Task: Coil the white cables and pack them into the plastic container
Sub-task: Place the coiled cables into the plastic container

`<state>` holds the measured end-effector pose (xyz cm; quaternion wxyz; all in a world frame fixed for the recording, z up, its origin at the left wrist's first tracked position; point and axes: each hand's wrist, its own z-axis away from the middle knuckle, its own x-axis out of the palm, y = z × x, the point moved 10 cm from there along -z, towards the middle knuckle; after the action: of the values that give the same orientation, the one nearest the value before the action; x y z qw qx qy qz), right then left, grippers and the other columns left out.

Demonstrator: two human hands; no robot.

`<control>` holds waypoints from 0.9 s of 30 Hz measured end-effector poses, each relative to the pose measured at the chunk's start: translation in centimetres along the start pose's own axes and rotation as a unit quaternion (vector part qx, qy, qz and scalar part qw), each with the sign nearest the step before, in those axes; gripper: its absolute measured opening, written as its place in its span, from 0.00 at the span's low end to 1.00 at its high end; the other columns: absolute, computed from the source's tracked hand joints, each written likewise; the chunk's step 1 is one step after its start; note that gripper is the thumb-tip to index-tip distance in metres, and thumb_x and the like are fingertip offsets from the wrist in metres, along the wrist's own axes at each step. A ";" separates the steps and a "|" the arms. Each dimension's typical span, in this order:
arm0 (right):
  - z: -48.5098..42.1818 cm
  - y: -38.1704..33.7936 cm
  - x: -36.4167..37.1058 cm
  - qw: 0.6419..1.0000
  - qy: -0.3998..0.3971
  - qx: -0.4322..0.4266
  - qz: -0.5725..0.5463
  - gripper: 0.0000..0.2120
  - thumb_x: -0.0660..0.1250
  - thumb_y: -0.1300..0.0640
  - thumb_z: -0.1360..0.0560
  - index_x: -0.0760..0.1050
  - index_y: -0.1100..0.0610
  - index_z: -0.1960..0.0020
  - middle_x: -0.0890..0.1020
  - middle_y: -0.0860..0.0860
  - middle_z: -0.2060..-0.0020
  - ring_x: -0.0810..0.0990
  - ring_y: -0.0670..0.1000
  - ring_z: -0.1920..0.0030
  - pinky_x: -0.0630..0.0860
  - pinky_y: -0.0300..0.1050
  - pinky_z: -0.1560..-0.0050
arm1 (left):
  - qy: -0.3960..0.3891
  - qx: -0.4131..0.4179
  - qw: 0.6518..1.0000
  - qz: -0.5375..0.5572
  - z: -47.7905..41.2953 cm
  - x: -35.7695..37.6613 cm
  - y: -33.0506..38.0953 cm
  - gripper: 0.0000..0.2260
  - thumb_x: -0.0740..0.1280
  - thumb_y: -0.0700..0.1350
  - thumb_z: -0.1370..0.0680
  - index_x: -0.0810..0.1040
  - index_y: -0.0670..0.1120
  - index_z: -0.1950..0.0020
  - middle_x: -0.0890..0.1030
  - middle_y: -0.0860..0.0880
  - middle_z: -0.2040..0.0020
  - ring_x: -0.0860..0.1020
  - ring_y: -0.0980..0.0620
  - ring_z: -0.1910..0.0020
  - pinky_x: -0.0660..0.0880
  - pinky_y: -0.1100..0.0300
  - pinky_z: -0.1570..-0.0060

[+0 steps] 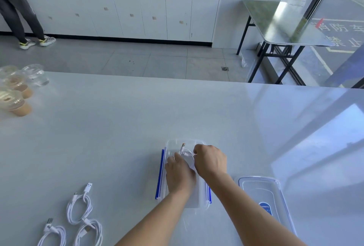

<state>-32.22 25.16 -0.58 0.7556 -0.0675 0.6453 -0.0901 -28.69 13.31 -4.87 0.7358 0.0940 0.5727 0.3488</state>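
Spare cables (79, 210) lie nearest. Left hand (180, 174) and right hand (210, 160) both grip a coiled cable (186, 154) inside the plastic container (197, 205). Blue label (266, 208) on the lid (262, 188) is unreadable.

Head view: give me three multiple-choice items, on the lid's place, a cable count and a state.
1. Relative to the plastic container, the lid lies: A on top; B to its right; C to its left.
2. White cables on the table at lower left: A three; B one; C five.
3. The coiled cable at the container is: A untouched; B dangling off the table; C gripped by both hands.
B, the lid lies flat right of the container; A, three bundles show there; C, the left hand and right hand both grip it.
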 end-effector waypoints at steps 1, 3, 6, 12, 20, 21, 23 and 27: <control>0.1 0.2 -0.1 1.000 0.005 0.001 -0.010 0.08 0.65 0.62 0.29 0.77 0.55 0.51 0.83 0.54 0.59 0.80 0.61 0.55 0.75 0.47 0.61 | -0.001 0.004 1.000 0.003 0.2 -0.1 0.1 0.21 0.61 0.38 0.24 0.66 0.41 0.31 0.70 0.42 0.34 0.71 0.43 0.35 0.69 0.57 0.40; 0.4 0.6 0.0 1.000 0.012 0.001 -0.025 0.10 0.65 0.62 0.28 0.78 0.54 0.49 0.84 0.54 0.56 0.81 0.60 0.53 0.77 0.48 0.58 | -0.007 0.013 1.000 0.012 0.6 -0.1 0.2 0.22 0.60 0.36 0.24 0.65 0.42 0.29 0.68 0.43 0.33 0.71 0.43 0.35 0.69 0.57 0.40; 1.0 0.5 0.0 0.999 0.030 -0.019 -0.027 0.09 0.63 0.61 0.27 0.78 0.54 0.50 0.84 0.51 0.56 0.79 0.58 0.53 0.74 0.47 0.61 | -0.003 0.026 0.999 0.041 1.0 -0.7 0.1 0.23 0.59 0.36 0.24 0.67 0.44 0.29 0.69 0.44 0.33 0.71 0.44 0.35 0.70 0.56 0.42; 2.8 -1.1 -0.6 0.994 0.064 -0.083 -0.044 0.08 0.62 0.57 0.24 0.80 0.53 0.50 0.83 0.49 0.56 0.77 0.54 0.49 0.74 0.46 0.60 | 0.024 0.146 0.988 0.032 2.6 -4.0 0.6 0.24 0.59 0.35 0.25 0.72 0.48 0.31 0.75 0.48 0.37 0.74 0.47 0.36 0.70 0.59 0.44; 6.2 -4.9 -1.4 0.983 0.067 -0.148 -0.083 0.09 0.64 0.58 0.23 0.81 0.54 0.46 0.83 0.50 0.50 0.77 0.55 0.47 0.67 0.44 0.59 | 0.080 0.180 0.980 -0.029 5.8 -9.1 -3.4 0.20 0.61 0.40 0.23 0.73 0.48 0.31 0.74 0.50 0.36 0.72 0.49 0.36 0.68 0.61 0.42; 6.8 -5.4 -1.7 0.981 0.076 -0.152 -0.096 0.09 0.65 0.58 0.23 0.81 0.54 0.45 0.83 0.50 0.49 0.78 0.54 0.47 0.69 0.44 0.58 | 0.083 0.171 0.981 -0.022 6.2 -9.7 -4.2 0.19 0.62 0.41 0.23 0.74 0.48 0.32 0.75 0.49 0.37 0.72 0.49 0.37 0.69 0.60 0.42; 8.3 -7.0 -2.5 0.972 0.095 -0.166 -0.138 0.09 0.68 0.58 0.24 0.82 0.54 0.46 0.84 0.49 0.51 0.80 0.53 0.49 0.75 0.46 0.56 | 0.094 0.159 0.983 -0.007 7.2 -11.0 -6.2 0.17 0.63 0.42 0.23 0.75 0.47 0.33 0.75 0.49 0.37 0.73 0.48 0.37 0.69 0.59 0.40; 12.4 -11.9 -3.0 0.947 0.108 -0.222 -0.207 0.06 0.71 0.58 0.26 0.84 0.53 0.50 0.85 0.48 0.59 0.82 0.50 0.61 0.78 0.44 0.60 | 0.120 0.105 0.986 0.041 9.1 -13.3 -12.1 0.15 0.66 0.43 0.23 0.77 0.48 0.36 0.78 0.50 0.41 0.77 0.50 0.42 0.72 0.58 0.41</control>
<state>-21.06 14.04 6.84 0.6119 -0.3557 0.6984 -0.1057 -16.88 -1.57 1.89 0.6330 0.1516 0.6862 0.3248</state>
